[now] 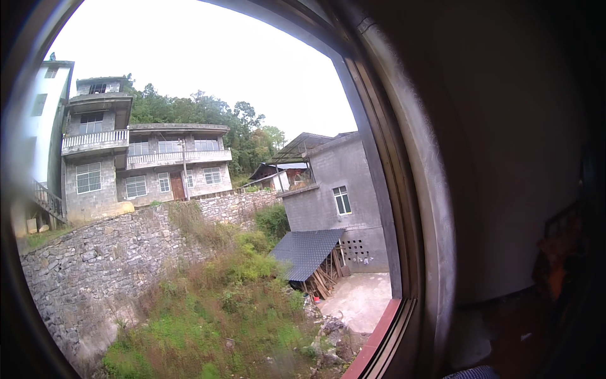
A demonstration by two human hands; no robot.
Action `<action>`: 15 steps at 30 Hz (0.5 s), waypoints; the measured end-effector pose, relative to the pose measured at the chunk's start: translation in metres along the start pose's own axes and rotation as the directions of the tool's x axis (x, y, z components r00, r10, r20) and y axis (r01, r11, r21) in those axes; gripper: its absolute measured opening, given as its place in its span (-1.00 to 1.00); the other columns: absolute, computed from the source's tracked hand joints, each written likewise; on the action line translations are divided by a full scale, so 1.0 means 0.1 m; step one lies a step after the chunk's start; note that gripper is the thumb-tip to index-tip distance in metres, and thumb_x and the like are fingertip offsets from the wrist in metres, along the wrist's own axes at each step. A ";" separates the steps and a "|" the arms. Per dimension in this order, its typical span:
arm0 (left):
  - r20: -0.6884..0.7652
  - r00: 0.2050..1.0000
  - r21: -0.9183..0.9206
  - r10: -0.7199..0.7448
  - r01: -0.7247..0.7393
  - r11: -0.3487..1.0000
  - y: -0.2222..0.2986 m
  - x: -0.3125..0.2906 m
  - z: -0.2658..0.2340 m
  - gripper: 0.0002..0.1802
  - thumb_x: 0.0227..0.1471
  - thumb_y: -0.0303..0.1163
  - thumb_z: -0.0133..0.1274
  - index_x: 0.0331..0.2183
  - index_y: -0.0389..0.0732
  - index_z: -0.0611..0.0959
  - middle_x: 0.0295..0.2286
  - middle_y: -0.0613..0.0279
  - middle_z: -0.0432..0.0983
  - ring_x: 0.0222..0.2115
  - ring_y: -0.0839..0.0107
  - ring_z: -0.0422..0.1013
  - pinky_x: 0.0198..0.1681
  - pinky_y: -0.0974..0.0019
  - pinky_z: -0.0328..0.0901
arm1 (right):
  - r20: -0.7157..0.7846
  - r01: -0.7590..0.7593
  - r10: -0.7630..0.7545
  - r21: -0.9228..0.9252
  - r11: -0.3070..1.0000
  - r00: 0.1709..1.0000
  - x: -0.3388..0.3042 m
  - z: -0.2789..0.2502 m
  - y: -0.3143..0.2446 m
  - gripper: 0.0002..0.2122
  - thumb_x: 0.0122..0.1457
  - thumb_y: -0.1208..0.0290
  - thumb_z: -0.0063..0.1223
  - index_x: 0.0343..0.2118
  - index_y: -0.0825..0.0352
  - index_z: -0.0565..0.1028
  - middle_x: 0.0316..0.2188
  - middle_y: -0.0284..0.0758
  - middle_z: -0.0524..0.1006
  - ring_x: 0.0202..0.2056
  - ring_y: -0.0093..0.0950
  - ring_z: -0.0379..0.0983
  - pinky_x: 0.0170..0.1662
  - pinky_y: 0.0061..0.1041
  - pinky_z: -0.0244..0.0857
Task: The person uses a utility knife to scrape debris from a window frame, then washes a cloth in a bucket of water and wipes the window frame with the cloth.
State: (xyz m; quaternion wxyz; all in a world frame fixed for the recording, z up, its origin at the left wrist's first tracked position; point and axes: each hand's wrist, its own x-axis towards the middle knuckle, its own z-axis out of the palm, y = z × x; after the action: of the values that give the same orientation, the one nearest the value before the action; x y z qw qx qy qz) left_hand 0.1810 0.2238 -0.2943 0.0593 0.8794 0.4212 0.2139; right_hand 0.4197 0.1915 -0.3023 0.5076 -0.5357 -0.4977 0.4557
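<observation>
A: What does the head camera see?

B: It looks out through a big window. The window frame (pixel 404 189) curves down the middle of the view, grey and brown, with a red sill (pixel 377 338) at the bottom.

A: Where are the person's hands?

B: Neither the left hand nor the right hand shows anywhere, so nobody can tell if they are open, closed or gripping something.

A: Then what is nearest to the person?

B: The window frame is nearest. Right of it, the room is very dark. A plain wall (pixel 505 158) stands there, and something orange and dark (pixel 555 252) sits far right, too dim to tell what it is. A small bit of blue cloth (pixel 473 373) peeks in at the bottom edge.

A: And outside?

B: On the far left stands a tall grey house with balconies (pixel 126 158). Below it a stone wall (pixel 95 265) runs along a slope. Green and brown weeds (pixel 221 303) cover the ground near the window. To the right is a smaller grey block house (pixel 341 196), and a low shed with a dark roof (pixel 306 249) leans beside it. Wooden planks (pixel 322 281) rest under that roof. A pale concrete yard (pixel 360 300) lies just beside the shed. Trees (pixel 208 114) stand behind the houses, under a white sky (pixel 208 50).
</observation>
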 end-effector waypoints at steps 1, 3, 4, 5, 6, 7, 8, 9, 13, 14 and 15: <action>-0.006 1.000 0.007 0.008 -0.008 1.000 0.01 0.01 0.00 -0.57 0.01 -0.09 0.02 -0.11 -0.10 0.57 -0.24 -0.01 0.53 -0.23 0.01 0.45 -0.27 -0.03 0.37 | 0.022 -0.036 0.036 -0.007 0.999 0.999 -0.05 0.01 -0.01 -0.74 0.15 0.18 0.12 -0.27 0.29 0.58 -0.52 -0.43 0.54 -0.43 -0.62 0.42 -0.39 -0.52 0.32; -0.016 1.000 0.027 0.016 -0.016 1.000 -0.01 -0.03 -0.01 -0.57 0.01 -0.08 0.02 -0.11 -0.10 0.56 -0.24 0.00 0.53 -0.24 0.01 0.46 -0.28 -0.03 0.37 | -0.064 -0.035 0.038 0.042 0.998 0.997 -0.25 0.16 -0.33 -0.74 0.15 0.18 0.11 -0.28 0.29 0.55 -0.50 -0.44 0.51 -0.43 -0.63 0.38 -0.40 -0.54 0.29; -0.025 0.999 0.026 0.020 -0.020 0.999 0.00 -0.03 -0.05 -0.56 0.01 -0.08 0.02 -0.11 -0.10 0.56 -0.23 0.00 0.53 -0.24 0.01 0.46 -0.29 -0.03 0.37 | -0.114 -0.034 0.042 0.064 0.997 0.993 -0.33 0.23 -0.46 -0.74 0.15 0.18 0.10 -0.28 0.29 0.53 -0.49 -0.44 0.50 -0.43 -0.64 0.36 -0.40 -0.56 0.27; -0.043 0.999 0.015 0.015 -0.015 1.000 0.02 0.00 -0.09 -0.56 0.01 -0.08 0.02 -0.11 -0.09 0.56 -0.23 0.00 0.53 -0.24 0.01 0.46 -0.29 -0.03 0.38 | -0.129 -0.053 0.058 0.044 0.998 0.990 -0.35 0.25 -0.46 -0.74 0.16 0.18 0.09 -0.27 0.29 0.53 -0.48 -0.43 0.51 -0.42 -0.63 0.37 -0.39 -0.55 0.29; -0.074 0.997 -0.031 0.024 -0.026 0.999 0.07 0.02 -0.23 -0.54 0.00 -0.06 0.03 -0.09 -0.09 0.56 -0.22 0.03 0.53 -0.24 0.03 0.47 -0.32 -0.01 0.39 | -0.141 -0.068 0.071 0.025 0.997 0.987 -0.35 0.23 -0.47 -0.74 0.17 0.19 0.09 -0.26 0.29 0.53 -0.48 -0.42 0.52 -0.41 -0.61 0.39 -0.38 -0.54 0.31; -0.073 0.996 -0.116 -0.052 0.043 0.992 0.11 0.01 -0.29 -0.57 0.00 -0.10 0.03 -0.12 -0.11 0.56 -0.25 0.03 0.54 -0.27 0.05 0.47 -0.31 0.01 0.38 | -0.151 -0.066 0.067 0.010 0.998 0.986 -0.38 0.25 -0.50 -0.74 0.16 0.18 0.09 -0.25 0.28 0.54 -0.48 -0.41 0.53 -0.42 -0.59 0.41 -0.39 -0.52 0.32; -0.069 0.990 -0.203 -0.123 0.107 0.973 0.16 0.02 -0.32 -0.61 0.00 -0.14 0.04 -0.15 -0.12 0.56 -0.29 0.03 0.54 -0.29 0.06 0.48 -0.31 0.03 0.38 | -0.185 -0.021 0.020 -0.004 1.000 0.983 -0.38 0.25 -0.42 -0.74 0.16 0.17 0.09 -0.26 0.27 0.54 -0.50 -0.42 0.52 -0.45 -0.60 0.40 -0.41 -0.52 0.31; -0.068 0.977 -0.281 -0.202 0.176 0.943 0.20 0.02 -0.34 -0.65 0.00 -0.18 0.05 -0.18 -0.14 0.57 -0.32 0.03 0.55 -0.32 0.08 0.48 -0.30 0.05 0.37 | -0.165 -0.025 0.021 -0.018 1.000 0.986 -0.39 0.25 -0.39 -0.75 0.15 0.17 0.09 -0.28 0.27 0.54 -0.51 -0.43 0.51 -0.46 -0.61 0.38 -0.42 -0.53 0.30; -0.028 0.876 -0.517 -0.481 0.399 0.757 0.41 0.00 -0.58 -0.78 -0.03 -0.35 0.06 -0.29 -0.21 0.57 -0.43 -0.02 0.56 -0.40 0.08 0.49 -0.27 0.09 0.36 | -0.156 -0.073 0.075 0.019 0.997 0.985 -0.55 0.36 -0.65 -0.79 0.16 0.20 0.07 -0.40 0.26 0.52 -0.58 -0.49 0.41 -0.50 -0.66 0.31 -0.48 -0.55 0.24; -0.067 0.881 -0.518 -0.468 0.371 0.771 0.37 -0.04 -0.55 -0.79 -0.03 -0.36 0.06 -0.29 -0.22 0.57 -0.43 -0.03 0.56 -0.40 0.07 0.48 -0.27 0.09 0.36 | -0.108 -0.053 0.056 0.034 0.998 0.993 -0.53 0.38 -0.62 -0.79 0.16 0.21 0.07 -0.42 0.25 0.52 -0.59 -0.51 0.40 -0.51 -0.67 0.30 -0.48 -0.56 0.23; -0.105 0.885 -0.516 -0.455 0.343 0.785 0.31 -0.06 -0.50 -0.79 -0.02 -0.37 0.06 -0.29 -0.23 0.57 -0.43 -0.03 0.55 -0.41 0.07 0.48 -0.27 0.09 0.36 | -0.071 -0.054 0.057 0.046 0.997 0.996 -0.50 0.39 -0.55 -0.81 0.17 0.23 0.06 -0.43 0.25 0.52 -0.61 -0.53 0.38 -0.52 -0.68 0.29 -0.49 -0.56 0.22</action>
State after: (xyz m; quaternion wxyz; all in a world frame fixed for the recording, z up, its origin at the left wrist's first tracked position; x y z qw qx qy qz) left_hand 0.1785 0.1956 -0.2428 0.2731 0.6967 0.5353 0.3917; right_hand 0.3730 0.1445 -0.2505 0.5240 -0.5542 -0.4537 0.4609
